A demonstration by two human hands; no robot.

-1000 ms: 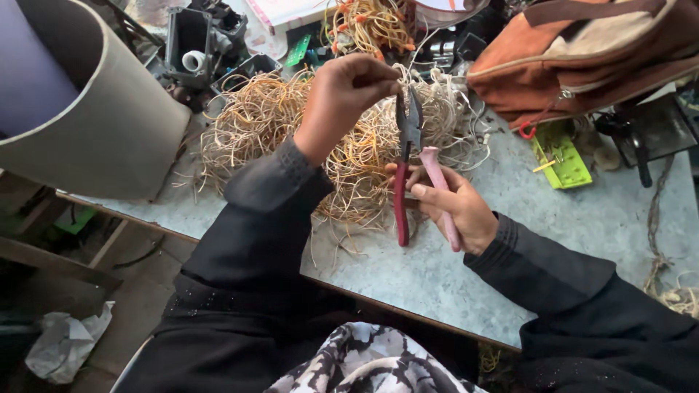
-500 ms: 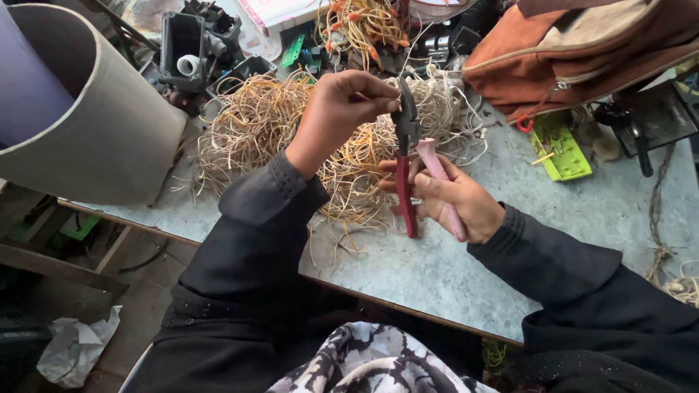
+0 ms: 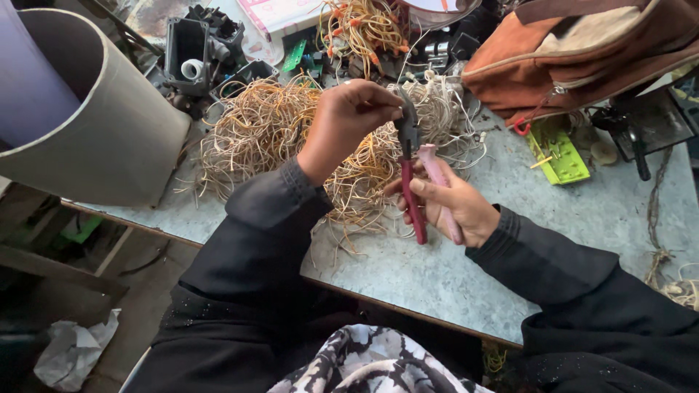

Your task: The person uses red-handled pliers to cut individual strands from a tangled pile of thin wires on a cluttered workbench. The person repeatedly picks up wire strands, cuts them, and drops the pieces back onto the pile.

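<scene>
1. Since the earlier frame the left hand [image 3: 348, 120] has risen slightly over the wire pile [image 3: 291, 138], its fingertips staying pinched at the head of the pliers [image 3: 410, 171]; the right hand [image 3: 451, 207] has barely shifted.
2. Left hand: closed in a pinch right at the dark jaws of the pliers; what it pinches is too small to tell.
3. Right hand: wrapped around the pliers' red and pink handles, holding the tool upright just right of the wire pile, above the desk [image 3: 611, 218].
4. Behind the wire pile lies a flat pink-and-white package [image 3: 280, 14], rectangular, partly cut off by the top edge of the view.
5. Just beyond the wire pile sits a small green circuit board [image 3: 294, 55]; a second bunch of wires with orange ends [image 3: 364, 29] lies farther back.
6. Right of the wire pile a bright green flat piece [image 3: 561, 153] rests on the desk, under the brown bag [image 3: 582, 58].
7. Left of the wire pile a large grey cylinder [image 3: 95, 138] lies on its side at the desk's left end, with a black box [image 3: 186, 54] behind it.
8. Bare desk surface shows right of the wire pile, between the right hand and the green piece, running to the near edge.
</scene>
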